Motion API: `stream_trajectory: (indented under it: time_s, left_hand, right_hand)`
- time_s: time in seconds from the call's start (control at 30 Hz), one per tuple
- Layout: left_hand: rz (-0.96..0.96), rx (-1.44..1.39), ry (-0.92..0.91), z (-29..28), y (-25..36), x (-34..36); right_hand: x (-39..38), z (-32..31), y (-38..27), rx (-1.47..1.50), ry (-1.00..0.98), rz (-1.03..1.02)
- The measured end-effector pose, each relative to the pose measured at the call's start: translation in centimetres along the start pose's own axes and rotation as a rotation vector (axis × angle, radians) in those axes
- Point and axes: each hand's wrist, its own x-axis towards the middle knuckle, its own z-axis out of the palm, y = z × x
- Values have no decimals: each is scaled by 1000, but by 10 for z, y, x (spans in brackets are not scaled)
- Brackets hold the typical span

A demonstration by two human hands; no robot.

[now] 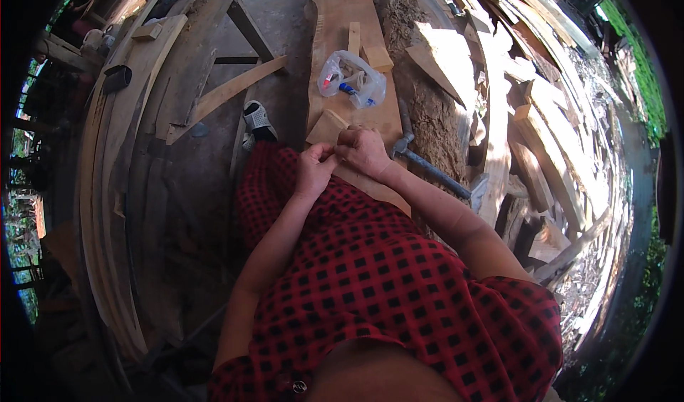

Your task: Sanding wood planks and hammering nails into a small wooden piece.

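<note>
My left hand (315,170) and my right hand (364,152) meet close together above the wide plank in front of my lap. Both have their fingers bent in a pinch, and whatever is between them is hidden or too small to name. Just beyond the fingers, a small flat wooden piece (323,130) with a thin light strip along one side lies on the plank (345,3). Farther along it sits a clear plastic bag (377,81) with blue and red items inside. A hammer (432,169) rests to the right of my right hand.
Small wood blocks (378,59) lie behind the bag. A rough bark-edged log (427,120) runs along the plank's right side, with piled offcuts (548,152) beyond. Long boards (117,145) stretch along the left, where an angled wooden strip (228,97) juts toward my sandalled foot (258,119).
</note>
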Motion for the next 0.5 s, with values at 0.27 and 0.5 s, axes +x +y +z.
stream_trajectory:
  time_s: [0.27,0.5]
  left_hand:
    - [-302,-468,69,-16,-3,12]
    - [-299,-206,142,-22,-40,46]
  right_hand:
    - [5,-33,29,137,-74,179]
    - [-66,-60,115,-323,-152,428]
